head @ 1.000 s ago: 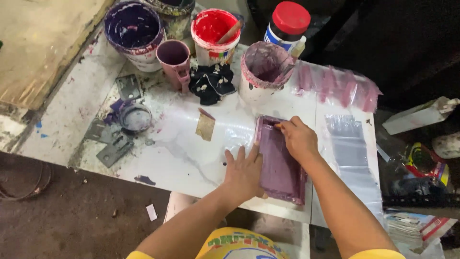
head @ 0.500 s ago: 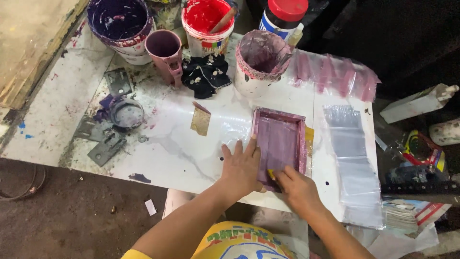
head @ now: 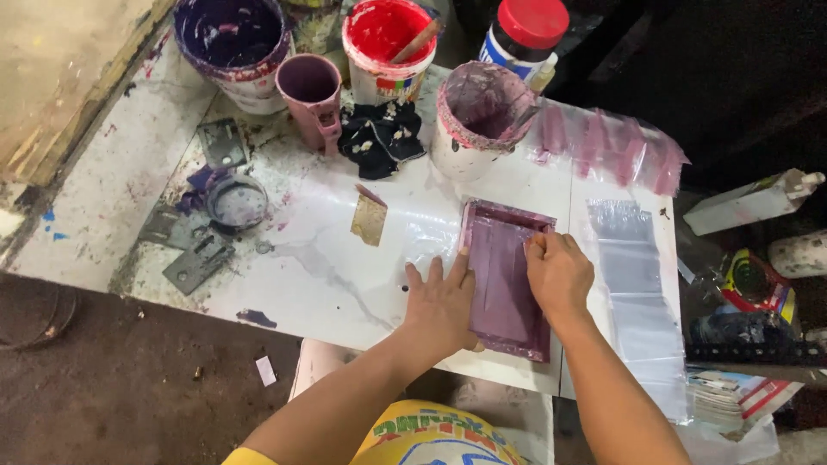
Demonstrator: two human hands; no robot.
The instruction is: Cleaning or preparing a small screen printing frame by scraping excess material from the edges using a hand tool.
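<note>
- purple frame (head: 504,280) flat on white table (head: 336,275), long axis running away from me.
- my left hand (head: 444,301): fingers spread flat, pinning frame's left edge.
- my right hand (head: 558,274): fingers curled on frame's top, can't tell what's held.

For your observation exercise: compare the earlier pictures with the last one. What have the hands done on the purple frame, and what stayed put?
The right hand slid from the frame's far end to its near end, then back up to the middle. The left hand stayed flat on the left edge of the frame. The frame and the paint pots on the table did not move.
</note>
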